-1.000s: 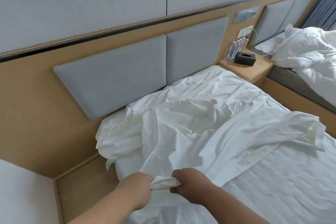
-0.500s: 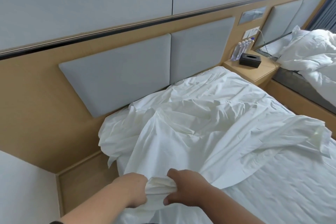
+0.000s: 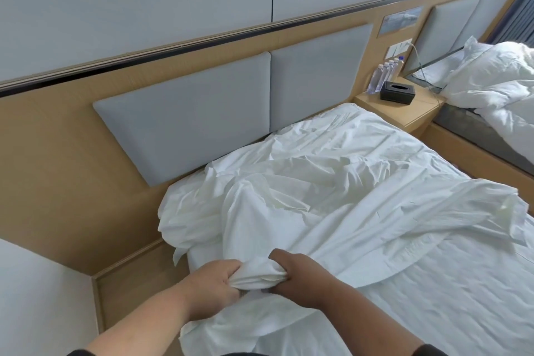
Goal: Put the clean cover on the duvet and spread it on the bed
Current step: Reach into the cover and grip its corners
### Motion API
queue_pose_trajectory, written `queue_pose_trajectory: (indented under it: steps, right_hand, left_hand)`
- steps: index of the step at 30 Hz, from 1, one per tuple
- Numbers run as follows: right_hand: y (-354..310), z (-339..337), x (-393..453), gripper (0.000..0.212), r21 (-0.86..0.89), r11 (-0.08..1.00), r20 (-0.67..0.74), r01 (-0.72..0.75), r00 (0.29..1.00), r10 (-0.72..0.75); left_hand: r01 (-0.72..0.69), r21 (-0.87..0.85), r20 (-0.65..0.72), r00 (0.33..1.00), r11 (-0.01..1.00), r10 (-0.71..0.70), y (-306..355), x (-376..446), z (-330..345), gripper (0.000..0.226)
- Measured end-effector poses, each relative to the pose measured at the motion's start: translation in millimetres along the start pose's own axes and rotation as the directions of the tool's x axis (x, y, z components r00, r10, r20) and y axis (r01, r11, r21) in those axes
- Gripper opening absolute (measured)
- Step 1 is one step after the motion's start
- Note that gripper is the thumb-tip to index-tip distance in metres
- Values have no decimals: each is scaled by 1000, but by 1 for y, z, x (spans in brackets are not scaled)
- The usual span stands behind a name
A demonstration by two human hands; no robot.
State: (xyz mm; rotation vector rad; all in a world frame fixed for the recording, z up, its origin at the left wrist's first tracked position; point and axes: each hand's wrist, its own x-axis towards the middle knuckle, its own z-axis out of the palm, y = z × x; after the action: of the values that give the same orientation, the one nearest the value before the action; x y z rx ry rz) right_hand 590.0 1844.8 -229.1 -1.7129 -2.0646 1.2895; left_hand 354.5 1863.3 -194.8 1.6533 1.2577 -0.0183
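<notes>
Head camera, looking down over the near edge of the bed (image 3: pixel 450 318): both hands meet at a bunched wad of white duvet cover (image 3: pixel 332 196). The left hand (image 3: pixel 212 287) has its fingers curled around the left side of the wad, thumb on top, knuckles facing the camera. The right hand (image 3: pixel 300 279) grips the other side, fingers wrapped over the gathered cloth and tucked under it so the tips are hidden. The two hands sit just beside each other with only the bunched fabric between them. Dark sleeve edges show at the bottom of the frame on both forearms.

From the wad the cover fans out across the head half of the mattress, rumpled and creased, with a loose heap hanging off the left corner of the bed and a crumpled corner lying toward the right edge. Below the cover, on the right, a textured white bed surface lies bare.

Farther back, two grey padded headboard panels (image 3: pixel 231 107) are fixed to a tan wooden wall. To the right of the bed stands a wooden nightstand (image 3: pixel 404 113) carrying a black tissue box (image 3: pixel 397 91) and, just behind it, a row of clear water bottles (image 3: pixel 383 75). Beyond the nightstand a second bed (image 3: pixel 491 141) holds a pile of white bedding (image 3: pixel 497 78).
</notes>
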Motion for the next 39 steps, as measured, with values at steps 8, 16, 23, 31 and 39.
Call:
queue_pose_trajectory:
  steps: [8, 16, 23, 31, 39]
  right_hand:
    - [-11, 24, 7, 15, -433, 901, 131, 24, 991, 37]
    - [-24, 32, -9, 30, -320, 945, 115, 62, 993, -27]
    - [-31, 22, -32, 37, 19, 1000, 202, -19, 979, 15]
    - [-11, 16, -21, 28, 18, 995, -348, -103, 932, 102]
    - [-36, -27, -48, 37, 379, 868, -566, 321, 823, -57]
  left_hand:
    - [203, 680, 117, 919, 704, -377, 6, 1, 16, 29]
    - [307, 679, -35, 921, 667, -388, -39, -1, 12, 9]
    - [162, 223, -296, 951, 961, -91, -76, -17, 7, 30]
    - [93, -277, 194, 980, 956, -38, -19, -34, -14, 36]
    - [479, -209, 188, 875, 852, -446, -50, -9, 28, 43]
